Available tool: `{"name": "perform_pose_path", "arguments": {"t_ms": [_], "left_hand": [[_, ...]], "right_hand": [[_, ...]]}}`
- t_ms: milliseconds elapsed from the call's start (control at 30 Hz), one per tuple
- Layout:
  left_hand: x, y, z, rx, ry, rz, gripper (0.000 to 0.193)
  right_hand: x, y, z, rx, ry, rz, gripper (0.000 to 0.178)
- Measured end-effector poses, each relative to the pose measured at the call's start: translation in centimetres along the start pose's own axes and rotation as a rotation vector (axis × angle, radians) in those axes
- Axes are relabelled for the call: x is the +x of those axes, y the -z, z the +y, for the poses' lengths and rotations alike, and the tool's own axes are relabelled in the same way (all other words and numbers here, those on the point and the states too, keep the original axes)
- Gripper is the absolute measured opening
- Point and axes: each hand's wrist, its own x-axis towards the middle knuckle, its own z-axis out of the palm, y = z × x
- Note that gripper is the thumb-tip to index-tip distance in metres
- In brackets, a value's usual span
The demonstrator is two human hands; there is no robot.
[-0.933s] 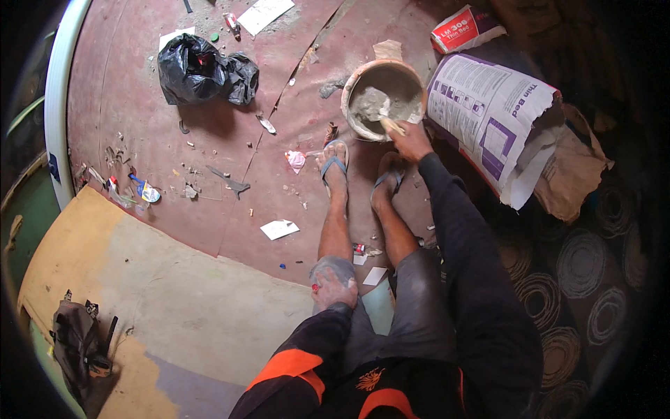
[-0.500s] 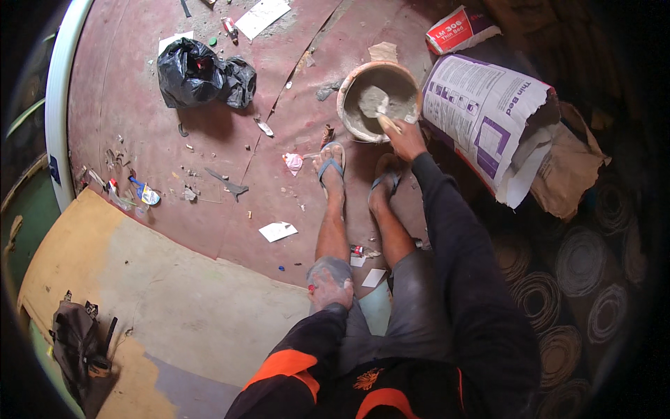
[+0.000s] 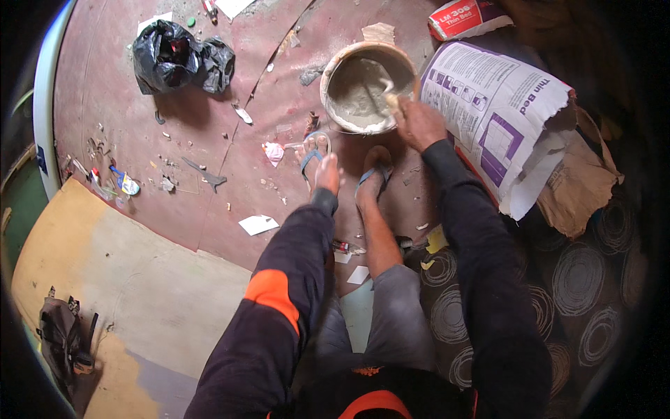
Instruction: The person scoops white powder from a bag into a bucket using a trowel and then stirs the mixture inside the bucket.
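A round bucket [image 3: 331, 105] with a mortar-smeared rim stands in front of my feet, holding wet grey mortar [image 3: 359, 87]. My right hand [image 3: 420, 124] is closed round the wooden handle of a trowel [image 3: 390, 98] at the bucket's right rim. The trowel's bent metal neck reaches inside; its blade is hard to make out against the mortar. My left hand [image 3: 328, 173] hangs above my left foot, fingers stretched out, with nothing in it. It is apart from the bucket.
To the bucket's right lie a torn white-and-purple paper sack [image 3: 481, 105], a brown paper piece [image 3: 583, 181] and a red-and-white sack scrap [image 3: 466, 19]. A black plastic bag [image 3: 167, 59] sits at the far left. Litter dots the reddish floor sheet; a dark bag [image 3: 63, 335] rests on a board [image 3: 167, 279].
My left hand has left my knee and moved forward, over my left foot. The trowel's mortar-covered blade, plain to see before, now blends into the bucket's contents. The view has shifted slightly.
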Motion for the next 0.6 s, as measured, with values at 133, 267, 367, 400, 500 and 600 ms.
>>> {"name": "perform_pose_path", "arguments": {"t_ms": [133,267,367,400,500,600], "left_hand": [[2.5,-4.2,4.4,-0.560,0.032,-0.074,0.042],[2.8,-4.6,5.8,-0.577,0.056,-0.077,0.039],[3.0,-3.9,5.8,-0.521,0.039,-0.078,0.034],[3.1,-3.7,5.7,-0.513,0.035,-0.101,0.031],[3.6,-3.6,5.6,-0.507,0.031,-0.082,0.029],[4.4,-3.8,5.6,-0.543,0.060,-0.034,0.029]], "right_hand": [[0.9,1.0,1.4,-0.382,-0.005,0.012,0.028],[2.5,-1.2,2.5,-0.387,0.049,-0.146,0.024],[3.4,-2.5,2.8,-0.225,0.059,-0.369,0.026],[3.3,-2.8,2.5,-0.223,0.062,-0.372,0.026],[2.8,-3.7,0.3,0.472,-0.248,-0.656,0.029],[1.0,-4.8,-3.2,1.401,-0.721,-0.644,0.029]]}}
